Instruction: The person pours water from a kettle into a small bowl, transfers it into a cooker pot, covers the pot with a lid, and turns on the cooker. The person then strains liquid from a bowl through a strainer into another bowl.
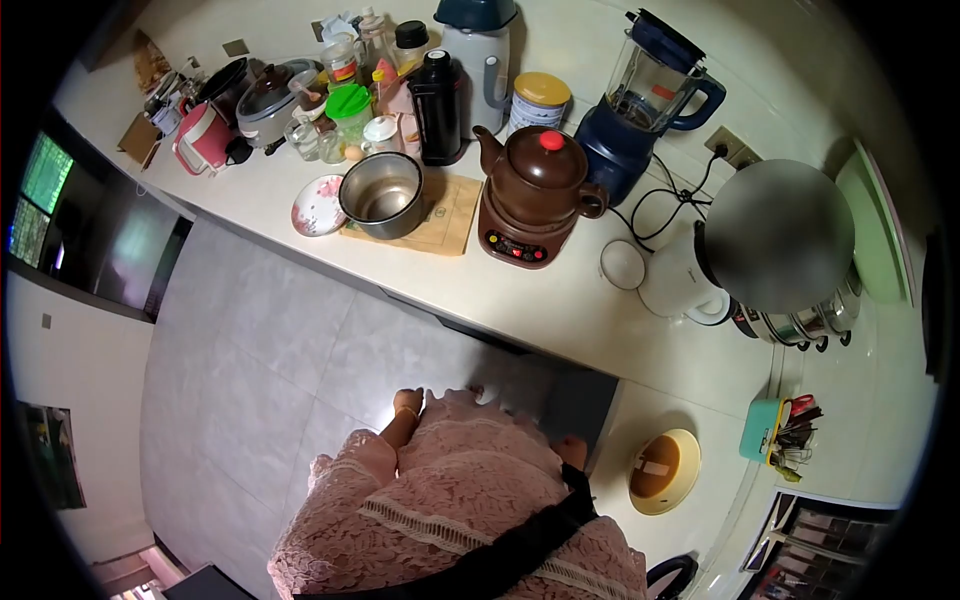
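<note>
Right of the right hand (571, 449), whose hold cannot be told, sat a bowl (690, 478); ahead of the left hand (407, 402), seemingly curled around nothing, a brown kettle (540, 178) stood on its base (518, 247), probably for heating.

2 hands (408, 401); 1 brn teapot (535, 180) w/ red knob (551, 140); 1 blender (622, 140); 1 metal pot (384, 198); 1 floral plate (318, 207); 1 blk flask (437, 110); 1 yellow-lid tin (538, 103); 1 green-lid jar (348, 106); 1 wht jug (672, 275); 1 pink jug (205, 137); 1 bowl (689, 472) w/ brn liq (652, 480); 1 teal utensil holder (762, 430). other jars (342, 62) & btls (374, 40): too crowded to count.
</note>
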The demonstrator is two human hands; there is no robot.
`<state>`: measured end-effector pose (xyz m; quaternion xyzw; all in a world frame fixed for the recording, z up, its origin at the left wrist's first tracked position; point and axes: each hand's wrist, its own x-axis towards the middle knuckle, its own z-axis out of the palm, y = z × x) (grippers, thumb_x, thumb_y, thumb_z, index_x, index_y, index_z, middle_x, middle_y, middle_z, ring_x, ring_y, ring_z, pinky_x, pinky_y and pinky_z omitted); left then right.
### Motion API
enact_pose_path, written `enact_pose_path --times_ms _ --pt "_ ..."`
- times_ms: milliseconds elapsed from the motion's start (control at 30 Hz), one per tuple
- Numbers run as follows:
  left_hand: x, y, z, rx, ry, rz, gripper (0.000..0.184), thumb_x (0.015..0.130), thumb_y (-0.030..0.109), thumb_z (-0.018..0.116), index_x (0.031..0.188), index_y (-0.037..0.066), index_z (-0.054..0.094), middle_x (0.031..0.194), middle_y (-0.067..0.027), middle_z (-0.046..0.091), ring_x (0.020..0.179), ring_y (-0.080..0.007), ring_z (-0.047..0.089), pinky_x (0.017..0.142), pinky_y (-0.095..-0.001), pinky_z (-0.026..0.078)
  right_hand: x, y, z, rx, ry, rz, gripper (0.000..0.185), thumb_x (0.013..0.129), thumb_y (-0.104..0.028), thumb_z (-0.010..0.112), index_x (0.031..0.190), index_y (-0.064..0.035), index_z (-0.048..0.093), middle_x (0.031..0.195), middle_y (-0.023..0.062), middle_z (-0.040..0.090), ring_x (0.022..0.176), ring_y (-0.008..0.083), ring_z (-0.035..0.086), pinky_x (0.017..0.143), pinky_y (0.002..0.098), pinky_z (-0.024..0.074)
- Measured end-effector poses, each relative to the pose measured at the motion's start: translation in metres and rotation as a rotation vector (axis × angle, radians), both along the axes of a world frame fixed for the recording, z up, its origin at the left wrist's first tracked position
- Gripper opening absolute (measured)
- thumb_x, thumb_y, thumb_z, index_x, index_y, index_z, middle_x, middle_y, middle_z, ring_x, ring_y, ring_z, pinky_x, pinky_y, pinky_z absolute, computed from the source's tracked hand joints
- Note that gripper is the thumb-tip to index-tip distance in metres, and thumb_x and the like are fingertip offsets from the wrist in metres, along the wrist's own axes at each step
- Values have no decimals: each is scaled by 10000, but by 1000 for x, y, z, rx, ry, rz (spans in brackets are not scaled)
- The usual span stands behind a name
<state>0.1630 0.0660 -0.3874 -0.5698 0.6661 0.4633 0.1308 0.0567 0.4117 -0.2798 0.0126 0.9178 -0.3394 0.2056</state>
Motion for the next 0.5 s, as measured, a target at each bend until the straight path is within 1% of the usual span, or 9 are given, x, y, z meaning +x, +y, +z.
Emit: enact_pose_path --times_ms 33,67,100,133,200,233,300,400,500 --pt "-8 0 10 -84 65 -123 326 702 327 569 727 8 633 744 -161 619 719 -277 586 658 -354 436 -1 1 -4 2 -2 2 279 580 -214 638 560 20 487 466 184 380 397 199 422 412 356 315" --pt "-17 4 20 37 144 62 367 706 361 567 703 -1 626 690 -144 610 664 -259 575 636 -346 432 -3 1 -12 -29 251 93 282 625 -215 625 547 2 462 449 155 369 377 187 384 395 350 298" --pt "-24 3 14 -133 289 -150 405 716 386 563 659 -11 612 622 -123 594 593 -242 552 602 -342 425 -8 3 -18 -47 374 140 288 648 -215 618 541 -6 450 440 141 363 368 181 365 386 347 290" --pt "-43 8 42 -3 264 3 449 733 419 547 617 -11 601 560 -108 572 536 -221 536 571 -335 418 -13 1 -19 -58 500 186 298 670 -216 611 534 -15 438 431 127 357 358 175 346 377 344 282" --pt "-78 21 88 20 342 -66 496 763 450 513 591 -9 591 508 -83 546 502 -160 521 535 -301 417 -28 4 -23 -328 193 -6 288 735 -196 572 545 -59 404 456 58 365 388 145 349 391 315 290" --pt "-93 29 105 60 451 -149 485 772 450 505 623 -3 598 545 -76 566 522 -137 522 527 -288 416 -36 0 -15 -412 91 -77 290 756 -190 559 549 -74 393 464 36 368 398 135 350 395 305 293" --pt "-121 55 154 146 668 -357 421 793 430 504 706 30 603 590 -64 568 566 -132 535 529 -280 424 -53 -33 58 -1012 -389 -639 268 796 -200 534 599 -124 368 531 -28 376 473 95 383 458 250 331" --pt "-145 105 216 62 921 -787 302 823 240 519 1058 53 497 857 -87 599 780 -181 581 692 -286 468 -76 -54 75 -1285 -426 -801 236 805 -206 518 624 -109 401 555 -11 395 528 87 406 519 222 352" --pt "-151 146 255 -70 1240 -977 331 788 144 537 1094 39 464 1051 -150 531 937 -268 541 758 -321 444 -87 -71 81 -1240 -209 -748 211 817 -197 494 642 -106 420 539 -4 399 501 92 397 503 215 360"
